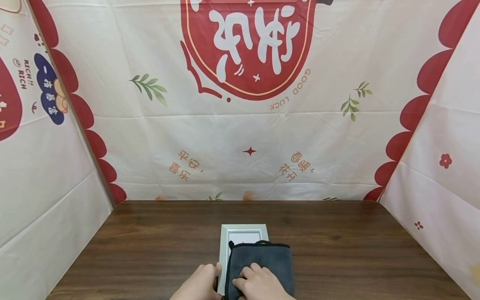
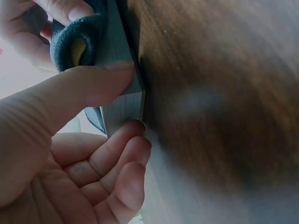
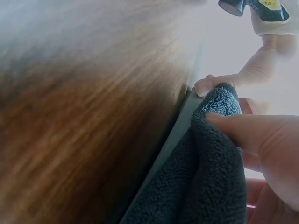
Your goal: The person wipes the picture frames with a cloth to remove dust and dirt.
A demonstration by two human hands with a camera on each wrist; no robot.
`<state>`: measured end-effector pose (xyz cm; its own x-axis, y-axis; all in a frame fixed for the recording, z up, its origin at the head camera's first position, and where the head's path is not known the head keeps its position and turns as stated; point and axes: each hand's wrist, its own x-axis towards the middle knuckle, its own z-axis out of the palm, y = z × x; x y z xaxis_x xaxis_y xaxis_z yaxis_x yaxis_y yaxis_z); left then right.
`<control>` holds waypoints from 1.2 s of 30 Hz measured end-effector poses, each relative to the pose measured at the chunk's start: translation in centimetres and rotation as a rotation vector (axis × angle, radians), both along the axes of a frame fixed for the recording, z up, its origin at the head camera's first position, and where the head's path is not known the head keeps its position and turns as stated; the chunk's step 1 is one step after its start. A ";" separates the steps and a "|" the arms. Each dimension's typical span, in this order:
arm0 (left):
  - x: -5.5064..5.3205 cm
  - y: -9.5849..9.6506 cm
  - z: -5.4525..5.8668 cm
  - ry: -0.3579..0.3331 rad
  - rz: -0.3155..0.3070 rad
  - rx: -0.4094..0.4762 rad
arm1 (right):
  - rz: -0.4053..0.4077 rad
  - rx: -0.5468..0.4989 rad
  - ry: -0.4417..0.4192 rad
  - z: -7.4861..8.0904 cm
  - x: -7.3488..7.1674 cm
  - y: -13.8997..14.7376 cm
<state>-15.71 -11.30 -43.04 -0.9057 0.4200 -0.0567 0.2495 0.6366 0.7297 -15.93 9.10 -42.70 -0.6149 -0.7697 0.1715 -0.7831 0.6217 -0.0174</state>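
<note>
A pale picture frame (image 1: 224, 246) lies on the dark wooden table, partly covered by a dark grey towel (image 1: 277, 264) with black edging. My left hand (image 1: 200, 283) holds the frame's near left corner. In the left wrist view, its thumb lies along the frame edge (image 2: 124, 100) and the fingertips touch the corner's other side. My right hand (image 1: 260, 283) rests on the towel with bent fingers. The right wrist view shows its thumb pinching a fold of the towel (image 3: 215, 154) over the frame's edge. The towel hides most of the frame's picture.
The brown wood-grain table (image 1: 337, 250) extends around the frame on both sides. A white printed cloth (image 1: 240, 133) with red decorations hangs behind it, and similar cloth walls (image 1: 442, 200) stand at the left and right.
</note>
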 end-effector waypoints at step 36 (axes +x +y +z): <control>0.1 -0.1 0.0 -0.047 0.001 0.010 | 0.038 0.015 0.066 0.2 0.1 -0.8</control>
